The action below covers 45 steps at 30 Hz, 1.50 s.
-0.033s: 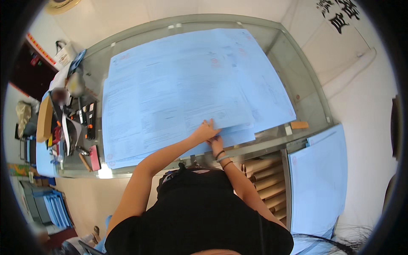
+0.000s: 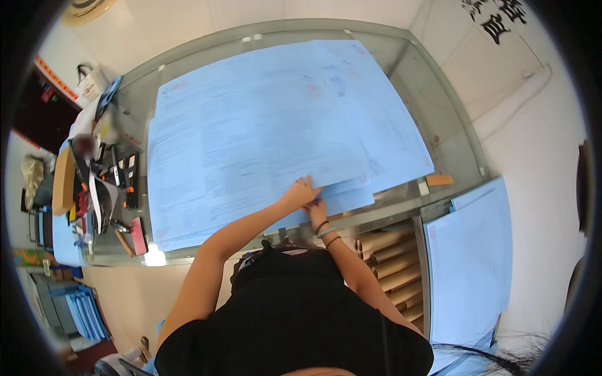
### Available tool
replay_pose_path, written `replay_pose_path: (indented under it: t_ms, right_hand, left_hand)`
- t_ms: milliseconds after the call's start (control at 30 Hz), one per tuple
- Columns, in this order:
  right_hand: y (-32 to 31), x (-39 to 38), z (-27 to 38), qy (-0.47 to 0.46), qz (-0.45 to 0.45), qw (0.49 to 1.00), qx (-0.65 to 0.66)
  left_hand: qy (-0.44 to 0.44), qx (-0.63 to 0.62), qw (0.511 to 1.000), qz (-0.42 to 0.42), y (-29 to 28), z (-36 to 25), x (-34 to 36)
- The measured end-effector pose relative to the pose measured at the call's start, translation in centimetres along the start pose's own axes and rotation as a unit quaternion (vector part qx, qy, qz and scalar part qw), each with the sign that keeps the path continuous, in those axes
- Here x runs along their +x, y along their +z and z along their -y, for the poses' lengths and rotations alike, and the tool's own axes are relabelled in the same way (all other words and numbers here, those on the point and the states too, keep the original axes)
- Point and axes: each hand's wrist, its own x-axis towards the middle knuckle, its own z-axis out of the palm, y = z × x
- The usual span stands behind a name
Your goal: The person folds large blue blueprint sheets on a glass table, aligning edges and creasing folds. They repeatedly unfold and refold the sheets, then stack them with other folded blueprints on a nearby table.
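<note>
Large blue printed sheets (image 2: 251, 125) lie stacked and overlapping on a glass-topped table (image 2: 433, 106). At the near edge of the upper sheets, my left hand (image 2: 300, 193) is closed on a sheet's edge, one finger pointing away from me. Just beside and nearer to me is my right hand (image 2: 315, 210), with dark bands and a pale one on its wrist. Its fingers are bent at the edges of the sheets, partly hidden by my left hand, so what they grip is hard to make out. The two hands touch or nearly touch.
Tools and a cardboard box (image 2: 63, 182) crowd the left end, with a pink phone (image 2: 138, 235) near the front edge. A small wooden block (image 2: 439, 180) rests at the right. More blue sheets (image 2: 467, 250) lean lower right, beside several rolled tubes (image 2: 398, 272).
The whole view has shifted slightly, with the table a little to the left. Both hands stay at the same place on the sheets.
</note>
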Motion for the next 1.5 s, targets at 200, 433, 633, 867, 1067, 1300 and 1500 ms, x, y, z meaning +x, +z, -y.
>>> replay_pose_path:
  t_ms: [200, 433, 633, 867, 1067, 1300, 1500]
  right_hand:
    - [0.0, -0.7, 0.5, -0.035, 0.031, 0.999, 0.014]
    - [-0.2, -0.4, -0.2, -0.087, -0.017, 0.994, -0.071]
    - [-0.5, -0.1, -0.4, -0.073, 0.018, 0.997, -0.032]
    - [-0.5, -0.4, 0.3, -0.049, -0.001, 0.997, -0.067]
    - [0.2, -1.4, 0.8, -0.108, 0.027, 0.987, -0.116]
    - [-2.4, -0.1, -1.1, -0.097, 0.131, 0.985, -0.056]
    - [-2.9, 0.2, -0.2, 0.006, 0.117, 0.993, -0.031]
  left_hand:
    - [0.058, -0.034, 0.998, -0.006, 0.7, 0.3, 0.7]
    - [0.093, -0.044, 0.994, -0.026, 0.4, -1.0, 1.0]
    - [0.047, -0.027, 0.998, -0.027, 1.4, -1.0, 1.4]
    - [0.051, -0.041, 0.998, 0.018, 1.5, -1.5, 2.4]
    - [0.044, -0.042, 0.998, 0.002, 2.8, -1.1, 0.9]
    - [0.05, -0.081, 0.993, 0.07, 0.1, -1.1, 1.1]
    - [0.036, -0.051, 0.998, -0.006, 0.1, -1.1, 0.9]
